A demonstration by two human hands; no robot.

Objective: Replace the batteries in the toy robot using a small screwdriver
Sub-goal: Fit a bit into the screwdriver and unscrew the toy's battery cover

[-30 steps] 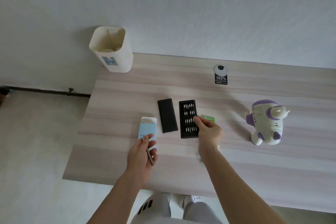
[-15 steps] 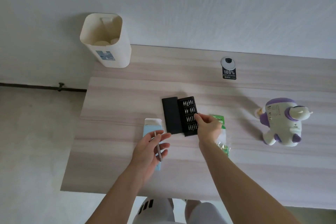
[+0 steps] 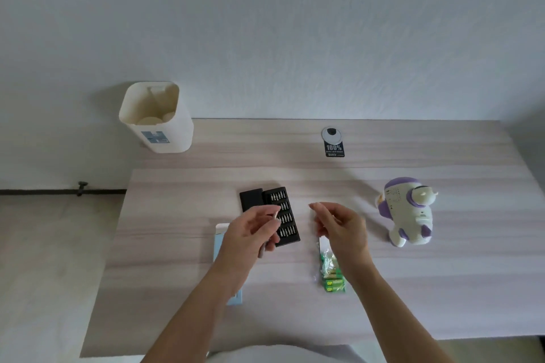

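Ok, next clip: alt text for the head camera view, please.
Above a wooden table, the left hand holds a slim screwdriver handle and the right hand is raised beside it, over an open bit case and green batteries. A white-and-purple toy robot stands untouched to the right.

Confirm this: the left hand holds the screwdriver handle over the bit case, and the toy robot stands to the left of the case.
Wrong side. The head view shows the toy robot standing to the right of the bit case. The left hand does hold the screwdriver handle over the case.
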